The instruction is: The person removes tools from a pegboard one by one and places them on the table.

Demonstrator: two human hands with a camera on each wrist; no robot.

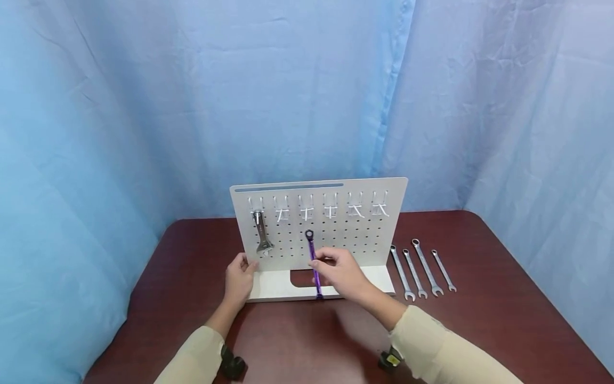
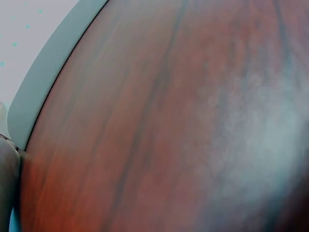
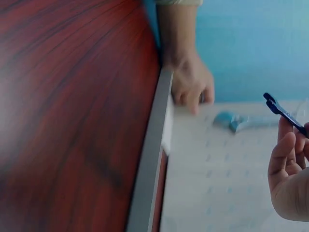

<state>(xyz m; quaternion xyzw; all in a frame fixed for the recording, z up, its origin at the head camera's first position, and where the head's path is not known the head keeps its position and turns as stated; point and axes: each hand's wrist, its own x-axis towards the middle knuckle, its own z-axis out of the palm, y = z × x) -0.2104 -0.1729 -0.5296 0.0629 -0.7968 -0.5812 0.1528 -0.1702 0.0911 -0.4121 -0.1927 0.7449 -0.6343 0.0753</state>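
Note:
A purple combination wrench [image 1: 314, 264] is pinched by my right hand [image 1: 339, 272], held upright in front of the white pegboard stand [image 1: 355, 234]. Its dark ring end points up; in the right wrist view the open end of the wrench [image 3: 273, 103] sticks out past the fingers of my right hand [image 3: 292, 181]. My left hand [image 1: 239, 281] grips the stand's lower left edge, thumb on the front face. From the leftmost hook hangs an adjustable wrench [image 1: 261, 233], jaw down. In the left wrist view only a sliver of my left hand [image 2: 7, 181] shows.
Several white hooks [image 1: 330, 209] line the upper board to the right of the adjustable wrench. On the brown table [image 1: 499, 320], right of the stand, several silver combination wrenches [image 1: 424, 268] lie side by side. Blue curtains [image 1: 288, 96] surround the table.

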